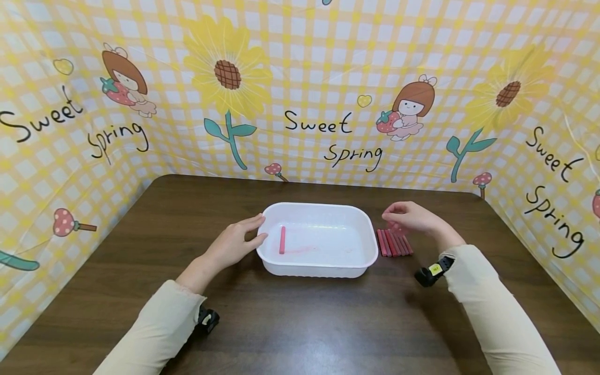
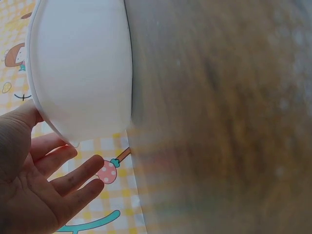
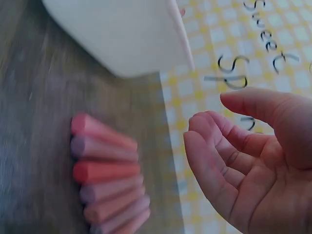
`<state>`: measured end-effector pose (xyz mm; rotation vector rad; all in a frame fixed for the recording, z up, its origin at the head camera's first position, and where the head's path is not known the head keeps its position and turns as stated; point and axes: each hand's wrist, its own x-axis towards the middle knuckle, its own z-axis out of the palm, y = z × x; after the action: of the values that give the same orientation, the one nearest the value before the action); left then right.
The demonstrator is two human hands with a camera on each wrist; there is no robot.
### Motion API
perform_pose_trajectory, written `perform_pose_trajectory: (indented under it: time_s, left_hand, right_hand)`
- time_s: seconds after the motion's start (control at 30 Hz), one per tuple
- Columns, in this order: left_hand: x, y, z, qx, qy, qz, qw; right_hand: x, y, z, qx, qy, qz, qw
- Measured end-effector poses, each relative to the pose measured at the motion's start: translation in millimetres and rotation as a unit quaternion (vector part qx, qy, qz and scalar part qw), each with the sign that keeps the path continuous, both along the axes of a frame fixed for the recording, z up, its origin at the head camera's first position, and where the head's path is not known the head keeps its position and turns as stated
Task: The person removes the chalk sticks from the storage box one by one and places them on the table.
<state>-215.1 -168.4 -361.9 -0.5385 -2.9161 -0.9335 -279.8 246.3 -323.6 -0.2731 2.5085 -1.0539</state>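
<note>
A white plastic tray (image 1: 311, 270) stands on the table with one pink chalk-like stick (image 1: 282, 240) lying inside it near the left end. My left hand (image 1: 236, 237) holds the tray's left rim between thumb and fingers; in the left wrist view the last two fingers (image 2: 80, 178) stretch out free of the wall. To the right of the tray several red and pink chalk-like sticks (image 1: 394, 243) lie side by side. Just above their far ends hovers my right hand (image 1: 410, 216), its fingers loosely bent. The right wrist view shows a gap between thumb and fingertips, with nothing there.
Pink smears mark the tray floor (image 1: 302, 251). Brown wood-grain table (image 1: 290, 317) surrounds the tray. A yellow checked cloth (image 1: 309, 62) with printed flowers and lettering hangs along the back and both sides. A black wrist camera (image 1: 431, 273) sits under the right sleeve.
</note>
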Motion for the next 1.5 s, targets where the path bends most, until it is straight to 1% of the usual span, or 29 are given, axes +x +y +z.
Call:
perform_pose_trajectory:
  time_s: [0.27,0.4,0.53,0.7,0.83,1.0,1.2,1.5]
  left_hand:
    - [-0.4,-1,-1.7,-0.002,0.012,0.0,0.9999]
    - [-0.5,-1,-2.0,-0.004,0.014,-0.001,0.9999]
    - [-0.5,0,-2.2,-0.002,0.014,-0.002,0.9999]
    - [-0.6,0,-2.3,-0.002,0.012,-0.003,0.9999]
    - [-0.3,0,-2.4,0.0,0.013,-0.004,0.9999]
    - [-0.3,0,-2.3,0.0,0.014,-0.004,0.9999]
    - [-0.6,0,-1.3,-0.001,0.007,-0.005,1.0]
    - [-0.4,0,-0.1,0.0,0.005,-0.004,1.0]
  right_hand:
    - [-1.7,-28,12.3,-0.034,-0.012,0.026,0.999]
    - [-1.6,-43,19.6,-0.038,-0.026,0.025,0.999]
    - [-3.0,-57,23.2,-0.038,-0.037,0.021,0.998]
    - [-5.9,-75,24.2,-0.031,-0.024,0.045,0.998]
    - [-10.5,-87,23.7,-0.013,-0.011,0.071,0.997]
    - [-17.0,-101,23.3,0.004,0.001,0.086,0.996]
    - [-23.7,-116,22.3,0.007,-0.009,0.104,0.995]
    - [-32.0,-137,19.5,0.015,-0.037,0.129,0.991]
